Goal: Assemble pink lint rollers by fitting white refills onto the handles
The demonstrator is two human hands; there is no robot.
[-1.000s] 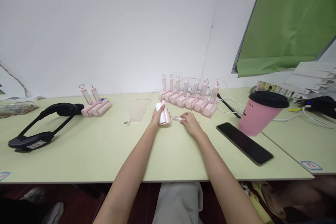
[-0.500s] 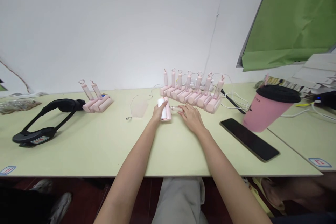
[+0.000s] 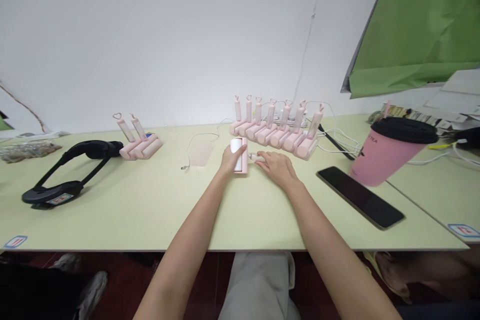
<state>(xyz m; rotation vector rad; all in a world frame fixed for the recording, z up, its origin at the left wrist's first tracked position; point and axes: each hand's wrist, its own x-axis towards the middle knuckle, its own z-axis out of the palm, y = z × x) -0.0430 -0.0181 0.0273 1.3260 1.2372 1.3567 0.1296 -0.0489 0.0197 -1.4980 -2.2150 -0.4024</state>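
Observation:
Near the middle of the table lies a lint roller (image 3: pixel 244 162) with a pink cover and a white roll, its handle pointing right. My left hand (image 3: pixel 228 160) is closed around the roller head, thumb on top. My right hand (image 3: pixel 278 166) pinches the clear handle (image 3: pixel 255 157) between thumb and fingers; its far end is hidden by them. Just behind my hands stands a row of several pink lint rollers (image 3: pixel 279 137), handles up, with heart-shaped loops on top. Two more pink lint rollers (image 3: pixel 140 150) stand at the left.
A black headset-like frame (image 3: pixel 88 180) lies at the left. To the right are a black phone (image 3: pixel 360 196) and a pink cup (image 3: pixel 386 155) with a black lid. A white cable (image 3: pixel 187 152) runs beside a pale pink sheet (image 3: pixel 201 155). White cables lie behind the phone.
Both hands keep hold of the lint roller, which has turned slightly more upright in view. The whole view has shifted a little.

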